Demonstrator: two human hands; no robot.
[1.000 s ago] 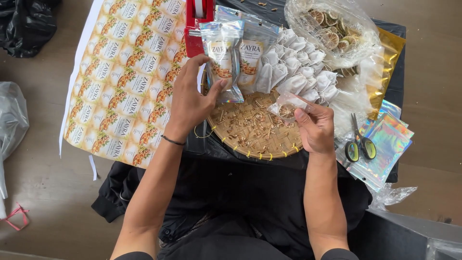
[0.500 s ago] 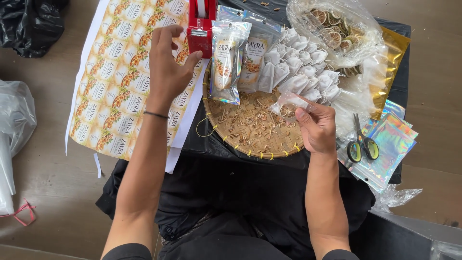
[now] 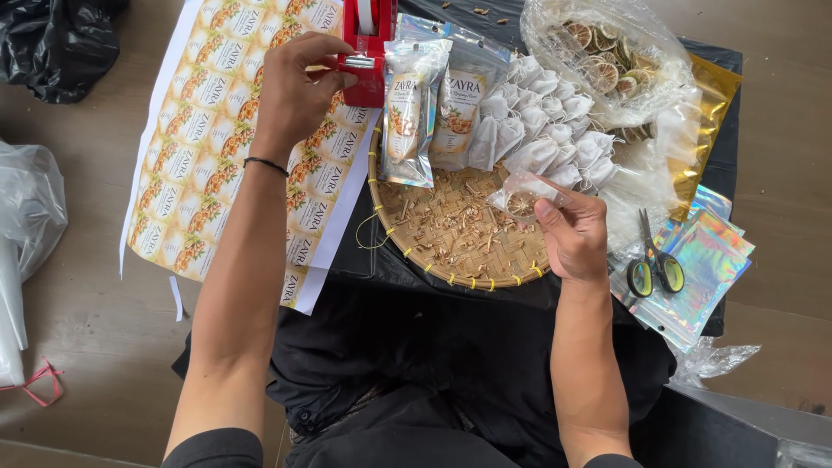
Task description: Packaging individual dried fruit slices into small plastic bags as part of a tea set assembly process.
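Note:
My left hand [image 3: 295,91] reaches up to a red tape dispenser [image 3: 368,52] at the top of the table, fingertips pinching at its front edge. My right hand [image 3: 572,230] holds a small clear pouch with a dried citrus slice [image 3: 523,198] inside, above a round woven bamboo tray [image 3: 433,260] scattered with dried bits. Two filled iridescent packets [image 3: 433,100] lean on the tray's far rim.
A sheet of orange printed labels [image 3: 212,147] lies at left. A heap of small white pouches [image 3: 550,126], a clear bag of dried citrus slices [image 3: 607,61], a gold pouch [image 3: 711,121], scissors [image 3: 654,264] and empty iridescent pouches [image 3: 706,277] lie at right. Black and clear bags sit on the floor at left.
My left hand has moved from the packets up and left to the red tape dispenser. My right hand keeps the small pouch over the tray.

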